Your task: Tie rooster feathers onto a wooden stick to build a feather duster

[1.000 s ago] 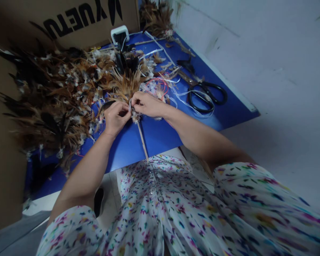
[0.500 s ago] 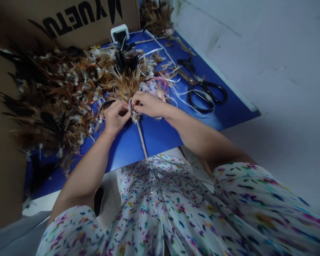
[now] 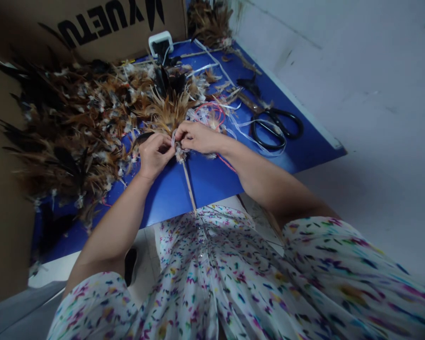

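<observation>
Stick (image 3: 189, 184) is run from counter's (image 3: 166, 193) near edge up to both hands. Beside R arm (image 3: 262, 179), more red string (image 3: 227, 163) is exposed vs. 1 sec ago; otherwise little's been changed, so work's judged kept at one spot. White strip (image 3: 173, 138) is pinched by fingers of L hand (image 3: 153, 153); those of R hand (image 3: 200, 138) are curled close, hold can't be told. Beyond, brown feathers (image 3: 170, 111) are fanned out.

The bare right hand (image 3: 200, 137) hid part of the brown feather bunch (image 3: 170, 112); I couldn't make out whether it gripped the narrow translucent ribbon (image 3: 173, 138). Its wrist covered some thin red cord (image 3: 227, 163). The brown cardboard box (image 3: 127, 43) was cut off above.
</observation>
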`<move>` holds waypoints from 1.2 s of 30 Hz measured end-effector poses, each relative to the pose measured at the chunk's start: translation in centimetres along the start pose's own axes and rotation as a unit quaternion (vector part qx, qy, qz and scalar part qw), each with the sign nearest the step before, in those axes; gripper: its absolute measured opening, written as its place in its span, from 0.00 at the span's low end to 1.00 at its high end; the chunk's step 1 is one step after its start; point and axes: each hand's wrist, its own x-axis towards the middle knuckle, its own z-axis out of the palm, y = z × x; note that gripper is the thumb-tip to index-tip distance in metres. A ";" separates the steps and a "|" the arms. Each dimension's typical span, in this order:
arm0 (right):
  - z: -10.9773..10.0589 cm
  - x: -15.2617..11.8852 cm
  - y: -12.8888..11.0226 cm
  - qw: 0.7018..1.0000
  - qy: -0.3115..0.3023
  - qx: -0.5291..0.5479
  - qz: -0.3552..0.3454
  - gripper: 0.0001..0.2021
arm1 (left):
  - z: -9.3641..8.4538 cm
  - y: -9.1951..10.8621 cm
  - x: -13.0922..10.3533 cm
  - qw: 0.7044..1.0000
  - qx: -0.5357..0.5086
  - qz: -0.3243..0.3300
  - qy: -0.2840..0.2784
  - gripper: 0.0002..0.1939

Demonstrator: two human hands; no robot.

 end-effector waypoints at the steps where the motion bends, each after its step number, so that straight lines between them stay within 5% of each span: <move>1: 0.0 0.0 0.1 1.000 -0.003 -0.002 -0.002 0.10 | 0.0 0.0 0.0 1.000 0.001 0.003 0.001 0.05; 8: -0.3 0.2 0.4 0.997 -0.011 -0.053 -0.050 0.06 | 0.0 0.2 0.1 1.000 0.008 -0.010 -0.008 0.07; 36: 0.1 -0.2 -0.6 0.998 0.009 -0.068 -0.003 0.04 | -0.1 0.9 0.1 0.998 -0.006 -0.053 -0.020 0.06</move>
